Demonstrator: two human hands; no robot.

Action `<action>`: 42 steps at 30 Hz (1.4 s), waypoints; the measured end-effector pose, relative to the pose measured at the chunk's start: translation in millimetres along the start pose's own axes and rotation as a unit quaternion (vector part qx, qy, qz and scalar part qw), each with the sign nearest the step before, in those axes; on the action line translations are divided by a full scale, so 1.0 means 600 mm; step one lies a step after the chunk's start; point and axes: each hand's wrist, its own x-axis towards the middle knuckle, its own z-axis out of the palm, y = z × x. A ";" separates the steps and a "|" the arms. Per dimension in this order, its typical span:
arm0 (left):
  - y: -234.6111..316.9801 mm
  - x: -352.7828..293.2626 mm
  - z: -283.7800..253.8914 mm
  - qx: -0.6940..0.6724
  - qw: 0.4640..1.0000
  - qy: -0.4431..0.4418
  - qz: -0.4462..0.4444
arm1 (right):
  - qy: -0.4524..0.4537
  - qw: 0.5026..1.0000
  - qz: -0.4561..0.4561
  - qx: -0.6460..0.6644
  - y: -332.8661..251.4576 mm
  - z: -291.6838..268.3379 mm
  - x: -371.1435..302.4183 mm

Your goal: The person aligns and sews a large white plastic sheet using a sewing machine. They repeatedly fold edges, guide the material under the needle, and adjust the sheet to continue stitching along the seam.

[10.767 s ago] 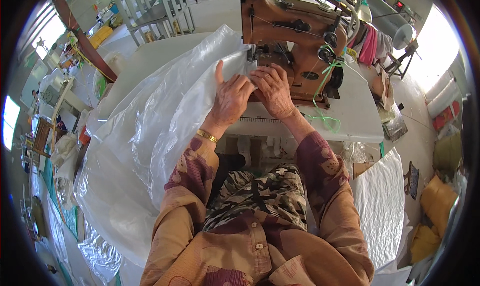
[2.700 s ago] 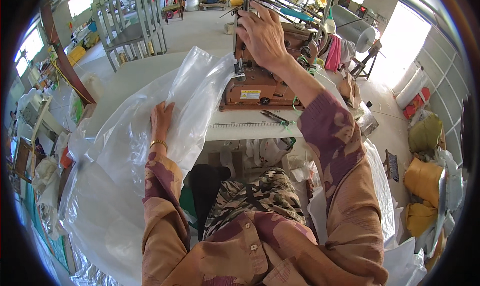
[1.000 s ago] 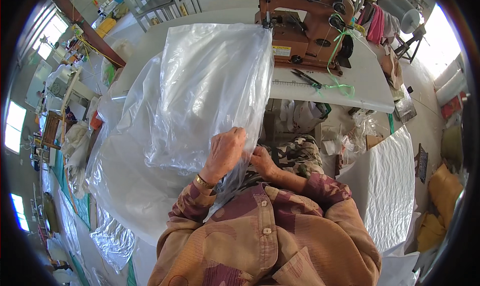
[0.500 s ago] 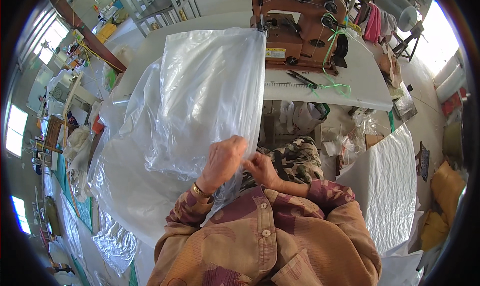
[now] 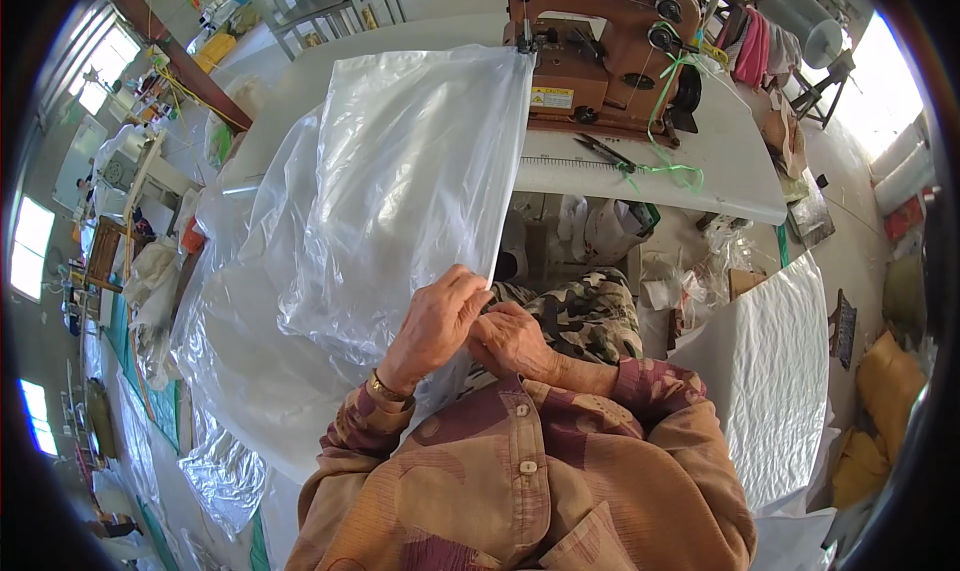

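Observation:
A large sheet of clear plastic film lies over the table, its straight right edge running up to the needle area of a brown sewing machine. Close to my body, my left hand pinches the near end of that edge. My right hand is beside it, almost touching, with curled fingers at the film's edge; its fingertips are partly hidden. More film hangs in loose folds to the left and down toward my lap.
On the white table, black thread snips with green string lie next to a ruler strip. A stack of silvery-white sheets stands at my right. A grey metal chair is behind the table.
Both hands have shifted slightly left and closer together. The film's right edge now slants toward my left hand and looks pulled straighter, while its far end stays at the machine.

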 end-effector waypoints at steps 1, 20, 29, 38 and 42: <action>-0.001 -0.001 -0.001 -0.004 1.000 0.000 -0.017 | 0.005 1.000 -0.015 -0.015 0.002 0.001 0.004; 0.029 -0.028 -0.021 -0.023 0.989 0.145 -0.006 | -0.104 0.990 0.095 0.009 0.179 0.148 0.152; 0.002 -0.047 0.004 0.139 0.980 0.126 0.068 | -0.096 0.963 0.205 -0.148 0.246 -0.109 0.211; -0.007 -0.045 0.026 0.173 0.968 0.177 0.037 | -0.091 0.963 -0.077 -0.241 0.275 -0.175 0.321; -0.031 -0.041 0.047 0.154 0.970 0.188 0.007 | 0.056 0.964 -0.041 -0.255 0.268 -0.144 0.308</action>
